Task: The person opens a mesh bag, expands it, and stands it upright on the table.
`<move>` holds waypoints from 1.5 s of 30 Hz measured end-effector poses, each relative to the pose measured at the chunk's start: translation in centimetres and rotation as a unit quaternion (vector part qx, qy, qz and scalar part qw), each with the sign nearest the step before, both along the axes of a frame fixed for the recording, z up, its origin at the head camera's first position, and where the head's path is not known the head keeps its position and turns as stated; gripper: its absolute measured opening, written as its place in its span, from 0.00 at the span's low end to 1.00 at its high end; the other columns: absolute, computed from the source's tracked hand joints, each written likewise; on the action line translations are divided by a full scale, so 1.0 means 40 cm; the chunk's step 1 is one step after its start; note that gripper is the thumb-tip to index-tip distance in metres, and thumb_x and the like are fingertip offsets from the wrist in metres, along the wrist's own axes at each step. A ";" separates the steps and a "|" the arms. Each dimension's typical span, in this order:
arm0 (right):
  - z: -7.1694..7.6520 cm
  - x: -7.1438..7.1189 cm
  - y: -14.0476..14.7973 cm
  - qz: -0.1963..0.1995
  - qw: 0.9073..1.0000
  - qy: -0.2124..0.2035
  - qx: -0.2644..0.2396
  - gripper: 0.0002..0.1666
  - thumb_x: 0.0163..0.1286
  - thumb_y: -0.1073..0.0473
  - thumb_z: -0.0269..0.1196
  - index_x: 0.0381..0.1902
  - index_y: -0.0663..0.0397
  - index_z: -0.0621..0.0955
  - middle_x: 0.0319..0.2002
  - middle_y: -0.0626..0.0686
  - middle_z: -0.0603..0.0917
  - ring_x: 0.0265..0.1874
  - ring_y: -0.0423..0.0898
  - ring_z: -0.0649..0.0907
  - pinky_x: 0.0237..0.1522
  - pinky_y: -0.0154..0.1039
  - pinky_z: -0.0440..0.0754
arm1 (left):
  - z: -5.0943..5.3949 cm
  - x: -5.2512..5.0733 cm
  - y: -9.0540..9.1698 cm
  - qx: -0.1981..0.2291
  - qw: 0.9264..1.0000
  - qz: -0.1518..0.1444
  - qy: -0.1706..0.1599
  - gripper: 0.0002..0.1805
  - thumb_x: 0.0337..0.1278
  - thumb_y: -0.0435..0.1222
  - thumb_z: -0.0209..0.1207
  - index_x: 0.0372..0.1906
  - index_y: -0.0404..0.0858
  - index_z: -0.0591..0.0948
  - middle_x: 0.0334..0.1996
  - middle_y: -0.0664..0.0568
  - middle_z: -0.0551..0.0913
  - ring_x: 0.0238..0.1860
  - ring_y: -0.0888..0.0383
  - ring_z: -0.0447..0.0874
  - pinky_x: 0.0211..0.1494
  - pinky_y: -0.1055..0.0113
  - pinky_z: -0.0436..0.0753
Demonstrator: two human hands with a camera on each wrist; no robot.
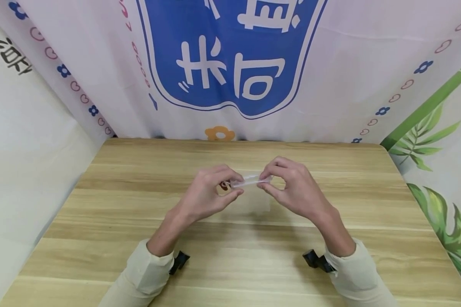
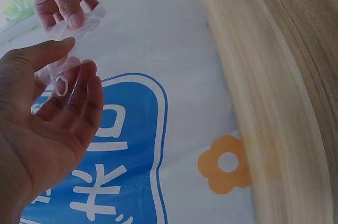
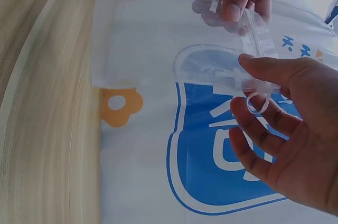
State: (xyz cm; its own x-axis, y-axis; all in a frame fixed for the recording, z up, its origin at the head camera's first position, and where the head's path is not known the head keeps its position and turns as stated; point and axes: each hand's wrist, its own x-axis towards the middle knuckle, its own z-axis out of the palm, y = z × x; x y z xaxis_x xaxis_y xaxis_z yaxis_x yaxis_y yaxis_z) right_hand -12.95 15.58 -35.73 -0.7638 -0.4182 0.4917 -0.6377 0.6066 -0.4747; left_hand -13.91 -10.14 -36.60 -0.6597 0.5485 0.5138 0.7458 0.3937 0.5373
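Note:
A clear plastic bag (image 3: 142, 39) is stretched between both hands above the table, its mouth edge uppermost and its body hanging below. My left hand (image 1: 205, 192) pinches one end of the top edge between thumb and fingers. The other end is pinched by my right hand (image 1: 297, 187), its lower fingers loosely bent. A thin whitish loop (image 3: 259, 102) dangles by the right fingers in the right wrist view. Another pale loop (image 2: 62, 85) shows by the left fingers in the left wrist view. A small brown shape (image 1: 224, 185) appears beside the left fingers; what it is cannot be told.
The wood-grain table (image 1: 119, 221) lies under the hands. A white curtain (image 1: 330, 85) with a blue printed sign stands at its far edge. Pale walls flank both sides, the right one with leaf prints. Black mounts (image 1: 179, 262) sit at both cuffs.

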 end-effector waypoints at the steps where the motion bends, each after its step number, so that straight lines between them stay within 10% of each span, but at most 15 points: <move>1: 0.000 0.001 0.000 0.002 1.000 0.000 -0.002 0.07 0.63 0.63 0.80 0.35 0.51 0.90 0.37 0.47 0.89 0.38 0.43 0.88 0.42 0.43 0.89 | 0.000 0.000 0.000 0.000 1.000 0.002 -0.001 0.07 0.61 0.29 0.75 0.42 0.37 0.89 0.36 0.49 0.90 0.35 0.60 0.87 0.36 0.69 0.91; 18: -0.003 -0.007 0.019 -0.013 0.999 0.016 0.039 0.15 0.58 0.50 0.84 0.31 0.48 0.88 0.32 0.44 0.87 0.29 0.39 0.80 0.33 0.37 0.79 | 0.009 0.002 -0.004 -0.033 0.998 0.051 -0.015 0.09 0.58 0.33 0.77 0.33 0.39 0.86 0.30 0.53 0.87 0.28 0.63 0.83 0.31 0.75 0.86; 45: 0.013 0.004 0.019 0.031 0.999 -0.027 -0.004 0.06 0.67 0.58 0.78 0.35 0.47 0.89 0.38 0.44 0.89 0.40 0.41 0.88 0.44 0.43 0.89 | 0.016 0.005 -0.008 0.009 0.998 0.006 -0.060 0.04 0.64 0.30 0.72 0.40 0.36 0.88 0.32 0.49 0.90 0.31 0.61 0.88 0.33 0.71 0.91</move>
State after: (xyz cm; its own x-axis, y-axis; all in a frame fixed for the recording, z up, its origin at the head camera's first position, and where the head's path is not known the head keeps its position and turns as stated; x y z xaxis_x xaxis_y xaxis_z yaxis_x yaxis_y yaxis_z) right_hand -12.78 16.35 -35.21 -0.7618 -0.4622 0.4539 -0.6476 0.5628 -0.5137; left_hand -13.72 -10.44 -35.97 -0.7244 0.5307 0.4401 0.6702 0.3921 0.6302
